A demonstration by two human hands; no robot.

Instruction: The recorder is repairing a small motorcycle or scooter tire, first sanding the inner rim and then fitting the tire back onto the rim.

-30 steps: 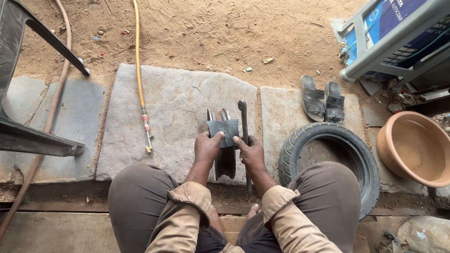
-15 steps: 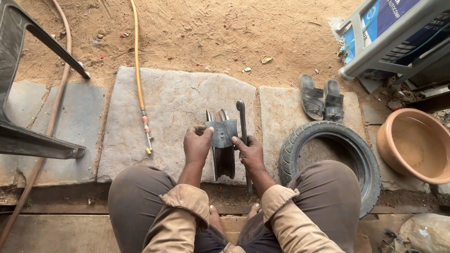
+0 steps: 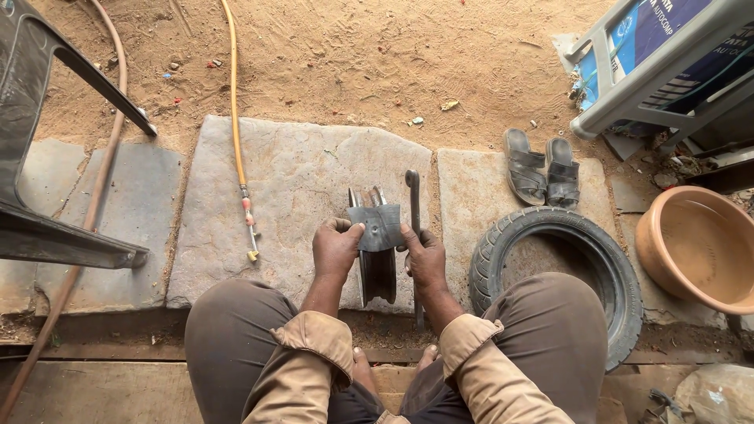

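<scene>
Both hands pinch one dark grey, crumpled piece of rubber sheet [image 3: 378,228]: the left hand [image 3: 335,248] has its fingers curled and its thumb pressed on the sheet's left edge, and the right hand [image 3: 425,257] grips the right edge with thumb on top. The sheet is stretched between them, over the far end of a narrow dark metal wheel rim [image 3: 378,271] that stands on edge on the large grey stone slab [image 3: 292,180], just in front of the person's knees. Just right of the rim, under the right hand, a long dark metal lever bar [image 3: 413,202] lies along the gap between this slab and a second stone slab [image 3: 471,196] to the right. Near right, a black rubber tyre [image 3: 495,251] lies flat, partly covered by the right knee. Beyond it, on the second slab, sits a pair of grey sandals [image 3: 542,168]. At the right edge stands a round terracotta-coloured basin [image 3: 695,247]; far right, a grey plastic crate [image 3: 652,86]. Left of the rim, a thin orange hose [image 3: 233,102] with a nozzle runs from the far sand onto the slab. At the far left stand the legs of a dark plastic chair [image 3: 55,235], with a brown pipe [image 3: 106,157] beside them.
</scene>
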